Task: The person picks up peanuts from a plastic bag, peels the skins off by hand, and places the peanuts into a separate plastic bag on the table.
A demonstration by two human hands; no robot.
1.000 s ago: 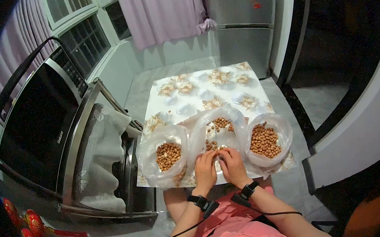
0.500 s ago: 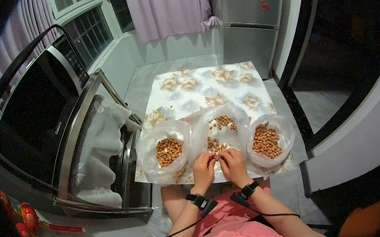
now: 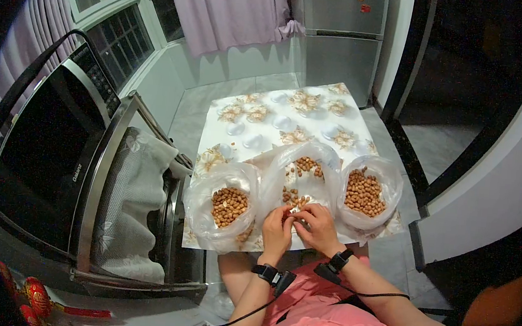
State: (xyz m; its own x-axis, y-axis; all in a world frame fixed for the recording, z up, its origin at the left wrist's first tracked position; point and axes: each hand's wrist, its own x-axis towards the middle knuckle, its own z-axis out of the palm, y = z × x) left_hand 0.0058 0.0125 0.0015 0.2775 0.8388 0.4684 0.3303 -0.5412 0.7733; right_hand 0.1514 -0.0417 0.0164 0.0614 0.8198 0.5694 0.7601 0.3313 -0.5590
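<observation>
My left hand [image 3: 276,232] and my right hand [image 3: 316,227] meet at their fingertips over the near edge of the middle plastic bag [image 3: 273,183]. Both are closed in a pinch; whatever lies between the fingers is too small and covered to make out. Just beyond them, inside this bag, small brown nuts [image 3: 295,197] that look like shelled peanuts lie in two loose groups. A left plastic bag [image 3: 200,198] holds a pile of similar nuts [image 3: 230,207] with one pale piece among them. Another pile of nuts [image 3: 366,194] fills the bottom of the right plastic bag [image 3: 395,187].
The bags stand along the near side of a table with a flowered cloth [image 3: 280,122]. To the left is a microwave [image 3: 42,154] on a metal rack with a white cloth [image 3: 131,207]. A fridge [image 3: 340,60] stands behind the table. Cables run from both wrist straps.
My hands stay together but shift slightly, the right fingers now covering more of the fingertips. A small bit seen between the fingertips earlier is now hidden. The whole view has moved a little.
</observation>
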